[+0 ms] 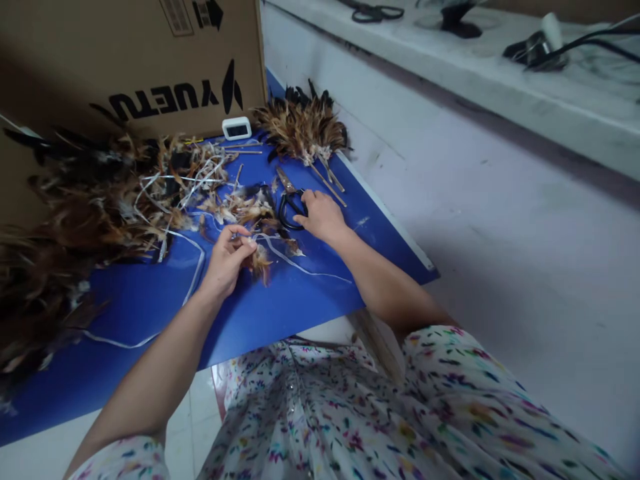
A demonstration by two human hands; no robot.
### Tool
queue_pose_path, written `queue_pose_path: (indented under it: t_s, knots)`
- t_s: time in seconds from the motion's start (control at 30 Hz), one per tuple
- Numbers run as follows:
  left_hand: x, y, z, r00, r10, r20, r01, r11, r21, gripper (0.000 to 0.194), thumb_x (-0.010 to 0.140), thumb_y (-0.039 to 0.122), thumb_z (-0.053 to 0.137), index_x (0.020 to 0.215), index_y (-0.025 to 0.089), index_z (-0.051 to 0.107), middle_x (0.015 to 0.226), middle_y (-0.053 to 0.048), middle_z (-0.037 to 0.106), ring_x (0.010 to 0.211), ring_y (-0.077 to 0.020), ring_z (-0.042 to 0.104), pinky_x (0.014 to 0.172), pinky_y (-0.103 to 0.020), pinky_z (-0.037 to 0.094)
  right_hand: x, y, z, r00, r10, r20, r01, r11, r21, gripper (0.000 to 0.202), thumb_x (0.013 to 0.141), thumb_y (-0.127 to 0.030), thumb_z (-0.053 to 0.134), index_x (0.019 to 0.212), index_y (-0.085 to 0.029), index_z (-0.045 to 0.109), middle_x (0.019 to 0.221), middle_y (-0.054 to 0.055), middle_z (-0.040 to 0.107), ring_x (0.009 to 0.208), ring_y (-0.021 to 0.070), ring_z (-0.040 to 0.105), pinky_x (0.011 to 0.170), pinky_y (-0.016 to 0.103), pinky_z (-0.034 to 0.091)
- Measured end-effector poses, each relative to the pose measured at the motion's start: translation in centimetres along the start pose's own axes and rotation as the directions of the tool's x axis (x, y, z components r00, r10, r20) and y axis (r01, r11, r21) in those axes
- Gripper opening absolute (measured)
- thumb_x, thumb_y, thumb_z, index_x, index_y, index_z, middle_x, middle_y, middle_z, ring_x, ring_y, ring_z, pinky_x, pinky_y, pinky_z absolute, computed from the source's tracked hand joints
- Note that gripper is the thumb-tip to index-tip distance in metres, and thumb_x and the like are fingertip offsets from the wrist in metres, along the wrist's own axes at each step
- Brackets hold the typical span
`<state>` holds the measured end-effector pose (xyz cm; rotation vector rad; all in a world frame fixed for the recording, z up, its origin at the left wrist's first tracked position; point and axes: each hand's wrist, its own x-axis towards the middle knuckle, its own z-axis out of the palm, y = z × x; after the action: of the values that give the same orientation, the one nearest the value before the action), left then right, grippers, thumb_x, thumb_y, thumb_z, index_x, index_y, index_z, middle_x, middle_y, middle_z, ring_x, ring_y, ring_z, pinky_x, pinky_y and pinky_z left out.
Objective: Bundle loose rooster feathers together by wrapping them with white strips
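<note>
Box [125,47] with upside-down "YUETU" lettering [171,99], left hand [227,259] pinching feathers [261,265]

Scissors [289,190] — partly behind right hand [323,213]

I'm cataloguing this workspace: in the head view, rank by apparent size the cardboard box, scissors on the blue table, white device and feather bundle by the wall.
Largest to smallest:
1. Cardboard box
2. Feather bundle
3. Scissors
4. White device

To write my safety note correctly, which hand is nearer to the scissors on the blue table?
Right. The right hand is at the handle end of the scissors; the left hand is farther off, to their left, pinching small feathers.
</note>
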<state>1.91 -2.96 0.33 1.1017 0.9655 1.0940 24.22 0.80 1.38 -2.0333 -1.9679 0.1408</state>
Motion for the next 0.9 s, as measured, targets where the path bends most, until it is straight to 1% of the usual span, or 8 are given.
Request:
queue_pose_path:
  t_s: [0.13,0.27,0.4,0.53,0.67,0.77,0.83,0.9]
  knots:
    - [-0.1,0.2,-0.1,1.0,-0.011,-0.011,0.011,1.0,0.014,0.031,0.062,0.024,0.079,0.083,0.019,0.057,0.059,0.007,0.054,0.046,-0.0055,0.048,0.04,-0.015,0.037,0.1,-0.8,0.0,0.998,0.026,0.049,-0.023,0.997,-0.079,0.044,0.085,-0.026,0.06,0.126,-0.014,0.049,0.116,0.018,0.063,0.1,0.0294,0.064,0.085,0.04,0.048]
    - [0.0,0.6,-0.4,0.998,-0.051,-0.02,0.051,0.999,-0.017,0.025,0.062,0.025,0.079,0.079,0.016,0.063,0.061,0.004,0.056,0.05,-0.0061,0.051,0.045,-0.016,0.041,0.1,-1.3,-0.4,0.997,0.054,0.053,-0.048,0.993,-0.108,0.048,0.081,-0.025,0.06,0.125,-0.012,0.046,0.112,0.02,0.065,0.1,0.0305,0.065,0.087,0.041,0.048]
    - [0.3,0.7,-0.6,0.999,-0.044,-0.019,0.042,0.996,-0.084,0.027,0.058,0.022,0.078,0.083,0.014,0.069,0.062,0.003,0.061,0.051,-0.0067,0.053,0.048,-0.017,0.045,0.1,-0.9,-0.7,0.995,0.072,0.075,-0.066,0.995,-0.072,0.061,0.074,-0.027,0.065,0.128,-0.009,0.042,0.106,0.02,0.067,0.099,0.0327,0.066,0.084,0.04,0.049]
    - [0.6,0.3,-0.9,0.999,0.005,-0.04,-0.008,0.997,-0.075,0.033,0.056,0.02,0.082,0.086,0.015,0.069,0.071,0.0,0.068,0.055,-0.0071,0.058,0.052,-0.017,0.048,0.1,-0.4,-1.1,0.989,0.087,0.12,-0.086,0.996,-0.012,0.071,0.07,-0.031,0.067,0.13,-0.008,0.038,0.102,0.019,0.068,0.097,0.0336,0.066,0.08,0.04,0.049]
    - [0.9,-0.1,-1.2,0.999,0.009,-0.051,-0.012,0.998,-0.055,0.041,0.054,0.026,0.087,0.087,0.015,0.066,0.068,-0.001,0.068,0.054,-0.0098,0.062,0.051,-0.018,0.049,0.3,0.0,-1.4,0.984,0.09,0.156,-0.111,0.985,0.129,0.067,0.069,-0.033,0.065,0.128,-0.013,0.04,0.098,0.014,0.067,0.091,0.0288,0.065,0.077,0.037,0.047]
    - [1.0,-0.1,-1.4,0.999,0.001,-0.048,-0.004,0.998,-0.07,0.043,0.051,0.028,0.09,0.082,0.014,0.063,0.067,-0.001,0.067,0.055,-0.0114,0.064,0.051,-0.02,0.052,0.7,0.6,-1.2,0.984,0.104,0.147,-0.142,0.95,0.277,0.056,0.069,-0.035,0.064,0.118,-0.018,0.045,0.09,0.008,0.065,0.083,0.0239,0.063,0.073,0.033,0.045]
    - [1.0,0.0,-1.4,0.999,0.0,-0.051,-0.004,0.997,-0.074,0.042,0.052,0.03,0.09,0.08,0.014,0.063,0.067,0.0,0.067,0.055,-0.0111,0.064,0.051,-0.02,0.053,0.9,1.0,-1.1,0.98,0.141,0.143,-0.188,0.899,0.395,0.046,0.068,-0.034,0.064,0.109,-0.02,0.048,0.082,0.004,0.062,0.074,0.02,0.061,0.067,0.031,0.044]
    - [1.0,0.1,-1.4,0.998,-0.002,-0.065,-0.003,0.997,-0.08,0.042,0.054,0.032,0.09,0.08,0.013,0.064,0.068,-0.001,0.067,0.055,-0.011,0.064,0.049,-0.02,0.054,0.8,1.2,-1.3,0.973,0.174,0.15,-0.228,0.813,0.536,0.041,0.068,-0.03,0.064,0.104,-0.02,0.047,0.072,-0.001,0.057,0.062,0.0158,0.057,0.059,0.027,0.042]
